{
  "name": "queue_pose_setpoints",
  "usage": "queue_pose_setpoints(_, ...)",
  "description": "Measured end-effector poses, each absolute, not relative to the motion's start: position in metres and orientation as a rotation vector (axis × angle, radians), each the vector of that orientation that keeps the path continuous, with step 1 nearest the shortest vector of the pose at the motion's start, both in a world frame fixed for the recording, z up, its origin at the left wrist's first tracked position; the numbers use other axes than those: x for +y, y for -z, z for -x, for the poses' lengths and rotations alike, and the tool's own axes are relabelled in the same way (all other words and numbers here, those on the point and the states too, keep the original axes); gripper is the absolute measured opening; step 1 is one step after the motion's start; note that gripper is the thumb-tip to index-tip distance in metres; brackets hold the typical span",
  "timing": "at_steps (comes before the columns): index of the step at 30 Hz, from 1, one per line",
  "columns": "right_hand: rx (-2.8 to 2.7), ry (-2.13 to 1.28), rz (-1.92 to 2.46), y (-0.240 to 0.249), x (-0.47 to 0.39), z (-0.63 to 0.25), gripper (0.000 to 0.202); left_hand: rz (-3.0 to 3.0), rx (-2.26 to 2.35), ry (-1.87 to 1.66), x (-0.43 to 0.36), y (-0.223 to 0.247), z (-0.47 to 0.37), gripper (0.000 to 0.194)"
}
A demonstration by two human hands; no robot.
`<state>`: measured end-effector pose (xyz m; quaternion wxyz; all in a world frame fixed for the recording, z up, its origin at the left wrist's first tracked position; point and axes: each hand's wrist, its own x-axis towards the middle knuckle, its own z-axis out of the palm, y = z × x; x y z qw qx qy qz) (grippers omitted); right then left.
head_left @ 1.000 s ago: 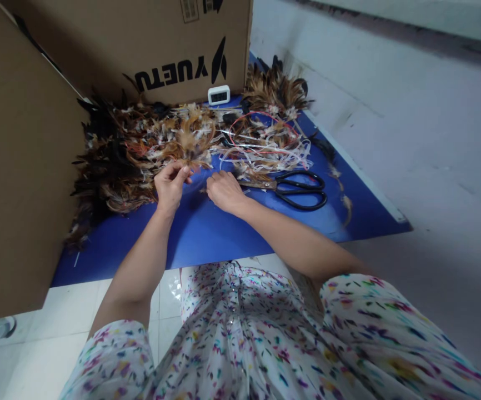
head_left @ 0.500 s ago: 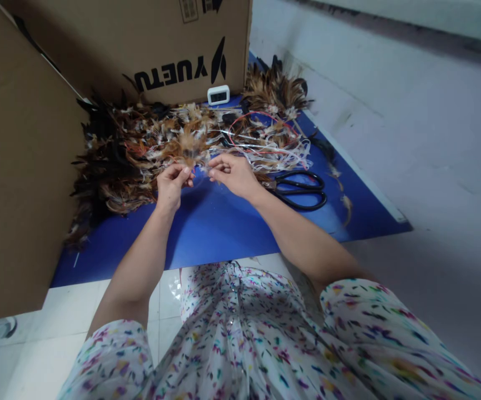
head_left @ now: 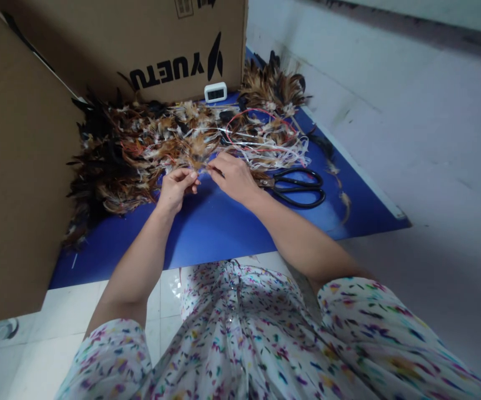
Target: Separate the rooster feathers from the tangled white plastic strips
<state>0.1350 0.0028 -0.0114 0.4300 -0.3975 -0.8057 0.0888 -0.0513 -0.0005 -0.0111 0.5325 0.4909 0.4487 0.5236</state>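
My left hand point(head_left: 178, 188) is closed, thumb pressed on the fingers, at the near edge of the feather pile. A small brown feather point(head_left: 199, 153) rises from between my hands, its base at the left fingertips. My right hand point(head_left: 233, 173) is also closed in a pinch, its fingertips close beside that base. What the right fingers hold is hidden by the hand and blends with the pile behind. The loose heap of brown, black and white feathers point(head_left: 140, 150) spreads just beyond both hands. Black-handled scissors point(head_left: 299, 188) lie right of my right hand, their blades partly behind it.
A blue tabletop point(head_left: 224, 233) bears everything. At the back stands a cardboard box point(head_left: 174, 33), with a small white digital clock point(head_left: 216, 93) before it. A feather bunch point(head_left: 274, 86) lies back right, near red and white strings point(head_left: 282, 147). Another cardboard panel point(head_left: 15, 166) blocks the left; a wall point(head_left: 390, 111) bounds the right.
My left hand has moved slightly right, toward my right hand, and the feather between them has shifted the same way. The right fingers have curled further inward. The view has tilted slightly.
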Motion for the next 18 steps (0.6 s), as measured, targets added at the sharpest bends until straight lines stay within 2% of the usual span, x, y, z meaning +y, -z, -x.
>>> queue_pose_setpoints(7,-2.103,0.040,1.037,0.0131,-0.0004,-0.1331,0.023,-1.194,1.106,-1.219,-0.0035,0.0100,0.0489,0.044)
queue_pose_setpoints(18,-2.197,0.129,1.084,0.0080,-0.0042,-0.1324,0.027,-1.257,1.122,-1.227,-0.0024,0.0124,0.0485,0.042)
